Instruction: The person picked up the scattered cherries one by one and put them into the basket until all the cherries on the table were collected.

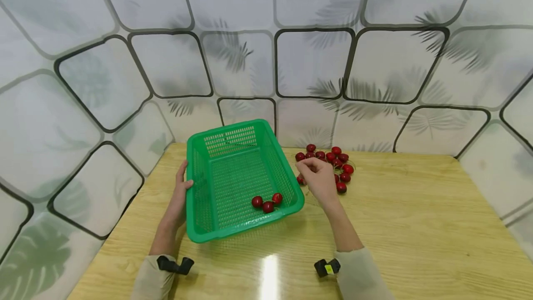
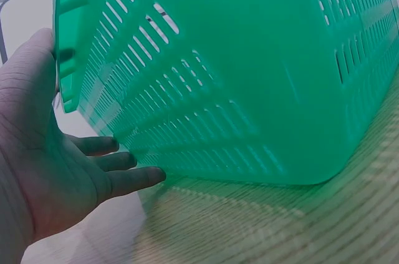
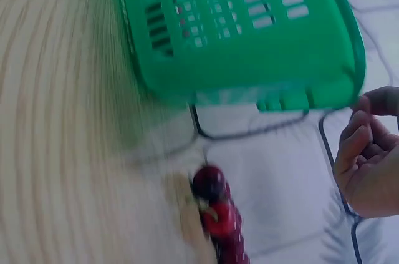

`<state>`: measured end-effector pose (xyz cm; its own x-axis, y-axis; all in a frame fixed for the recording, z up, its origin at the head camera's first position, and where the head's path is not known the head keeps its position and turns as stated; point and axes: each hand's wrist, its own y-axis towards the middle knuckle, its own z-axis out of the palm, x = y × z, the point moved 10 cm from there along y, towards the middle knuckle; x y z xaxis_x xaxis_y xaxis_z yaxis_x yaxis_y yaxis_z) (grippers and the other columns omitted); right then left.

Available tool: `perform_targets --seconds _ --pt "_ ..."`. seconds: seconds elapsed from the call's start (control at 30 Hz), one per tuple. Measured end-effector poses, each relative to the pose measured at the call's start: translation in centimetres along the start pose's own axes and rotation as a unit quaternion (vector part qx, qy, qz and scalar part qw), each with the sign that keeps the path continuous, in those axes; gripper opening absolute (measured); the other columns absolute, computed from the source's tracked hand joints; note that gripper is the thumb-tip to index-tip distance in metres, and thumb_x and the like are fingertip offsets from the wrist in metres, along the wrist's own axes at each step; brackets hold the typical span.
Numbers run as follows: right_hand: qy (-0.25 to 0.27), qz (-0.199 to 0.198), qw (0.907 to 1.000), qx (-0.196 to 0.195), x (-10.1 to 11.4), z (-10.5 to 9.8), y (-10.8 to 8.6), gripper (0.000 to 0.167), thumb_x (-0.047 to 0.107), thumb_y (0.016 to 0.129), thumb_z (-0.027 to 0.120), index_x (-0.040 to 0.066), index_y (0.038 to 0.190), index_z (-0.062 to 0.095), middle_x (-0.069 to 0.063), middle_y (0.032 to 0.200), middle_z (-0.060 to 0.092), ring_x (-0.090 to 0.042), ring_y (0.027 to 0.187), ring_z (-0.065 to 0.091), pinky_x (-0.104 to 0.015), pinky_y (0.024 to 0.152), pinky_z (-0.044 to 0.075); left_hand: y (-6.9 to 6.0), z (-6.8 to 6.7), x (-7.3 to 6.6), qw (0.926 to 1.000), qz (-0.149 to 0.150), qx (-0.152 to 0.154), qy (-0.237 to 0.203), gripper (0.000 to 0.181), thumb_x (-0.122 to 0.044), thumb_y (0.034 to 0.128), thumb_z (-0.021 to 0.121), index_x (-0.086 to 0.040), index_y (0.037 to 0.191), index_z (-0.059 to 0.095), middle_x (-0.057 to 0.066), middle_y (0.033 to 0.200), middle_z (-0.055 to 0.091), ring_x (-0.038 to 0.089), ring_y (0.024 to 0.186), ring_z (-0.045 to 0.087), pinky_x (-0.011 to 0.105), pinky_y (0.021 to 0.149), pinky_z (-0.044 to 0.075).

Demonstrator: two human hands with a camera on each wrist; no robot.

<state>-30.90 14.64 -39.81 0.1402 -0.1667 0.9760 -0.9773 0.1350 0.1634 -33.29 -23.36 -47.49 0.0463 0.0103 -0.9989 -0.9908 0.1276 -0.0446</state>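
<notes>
A green plastic basket (image 1: 239, 184) with slotted sides stands at the middle left, and three red cherries (image 1: 268, 206) lie in its near right corner. My left hand (image 1: 179, 198) holds the basket's left side, thumb at the rim and the other fingers along the outer wall, as the left wrist view shows. Just off the basket's right rim is my right hand (image 1: 319, 182), fingers curled and thumb and index tips together; nothing shows between them. Behind and below that hand lies a pile of cherries (image 1: 336, 163), partly hidden by it.
Everything rests on a wooden table (image 1: 416, 216) with a bright light reflection near its front. A patterned curtain (image 1: 314, 64) rises right behind the table and at both sides. Each wrist wears a small black camera (image 1: 176, 265).
</notes>
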Motion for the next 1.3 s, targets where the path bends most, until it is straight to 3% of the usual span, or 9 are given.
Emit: perform_targets --seconds 0.13,0.33,0.6,0.73,0.9,1.1,1.3 --pt "-0.109 0.013 0.9934 -0.032 -1.8 -3.6 -0.3 0.02 0.016 0.095 0.063 0.0 0.098 0.074 -0.013 0.078 0.066 -0.015 0.064 0.053 -0.026 0.054 0.042 0.0 0.2 -0.1 1.0 0.007 0.007 0.0 0.067 -0.024 0.1034 0.027 -0.038 0.157 -0.009 0.009 0.162 -0.003 0.027 0.12 0.041 0.025 0.085 0.049" --pt "-0.232 0.038 0.9708 -0.047 -3.5 -7.5 -0.2 0.027 0.02 0.096 0.058 -0.002 0.105 0.073 -0.013 0.085 0.069 -0.019 0.067 0.056 -0.03 0.059 0.044 0.1 0.0 -0.2 0.9999 0.014 0.008 0.0 0.066 -0.024 0.1038 0.027 -0.038 0.158 -0.008 0.009 0.162 -0.004 0.026 0.12 0.04 0.024 0.085 0.048" --pt "-0.31 0.101 0.9448 -0.028 -5.5 -10.1 -0.6 0.029 0.019 0.093 0.054 -0.001 0.108 0.068 -0.018 0.1 0.07 -0.027 0.079 0.064 -0.034 0.06 0.046 0.1 -0.3 -0.3 1.0 0.007 -0.002 0.001 0.068 -0.022 0.1028 0.029 -0.036 0.158 -0.008 0.007 0.162 -0.006 0.019 0.114 0.046 0.023 0.083 0.049" --pt "-0.328 0.124 0.9362 -0.023 -6.5 -11.3 -0.7 0.027 0.018 0.092 0.053 -0.001 0.106 0.066 -0.019 0.101 0.068 -0.03 0.083 0.063 -0.038 0.062 0.046 0.3 -0.3 -0.5 0.9999 0.008 -0.005 0.005 0.068 -0.02 0.1028 0.028 -0.034 0.159 -0.008 0.004 0.163 -0.01 0.017 0.115 0.044 0.022 0.084 0.048" --pt "-0.327 0.139 0.9346 -0.017 -7.7 -12.5 -1.1 0.024 0.014 0.092 0.054 -0.004 0.103 0.066 -0.02 0.096 0.067 -0.031 0.081 0.062 -0.039 0.062 0.047 0.3 -0.3 -0.4 0.9998 0.001 -0.012 0.014 0.069 -0.018 0.1021 0.027 -0.033 0.159 -0.009 0.004 0.163 -0.011 0.02 0.117 0.04 0.021 0.083 0.047" --pt "-0.319 0.134 0.9377 -0.029 -7.9 -13.3 -1.2 0.023 0.013 0.092 0.056 -0.006 0.101 0.065 -0.02 0.092 0.067 -0.03 0.078 0.061 -0.038 0.061 0.047 0.5 0.1 -0.5 0.9999 0.014 0.007 -0.001 0.068 -0.02 0.1033 0.028 -0.034 0.159 -0.009 0.004 0.163 -0.013 0.021 0.121 0.036 0.021 0.086 0.046" --pt "-0.311 0.117 0.9432 0.008 -7.9 -12.0 -0.7 0.025 0.014 0.092 0.057 -0.006 0.103 0.067 -0.02 0.096 0.068 -0.031 0.084 0.063 -0.041 0.068 0.049 0.4 -0.3 -0.1 1.0 0.009 -0.002 -0.003 0.069 -0.019 0.1023 0.028 -0.033 0.159 -0.009 0.006 0.163 -0.009 0.015 0.114 0.044 0.021 0.083 0.048"
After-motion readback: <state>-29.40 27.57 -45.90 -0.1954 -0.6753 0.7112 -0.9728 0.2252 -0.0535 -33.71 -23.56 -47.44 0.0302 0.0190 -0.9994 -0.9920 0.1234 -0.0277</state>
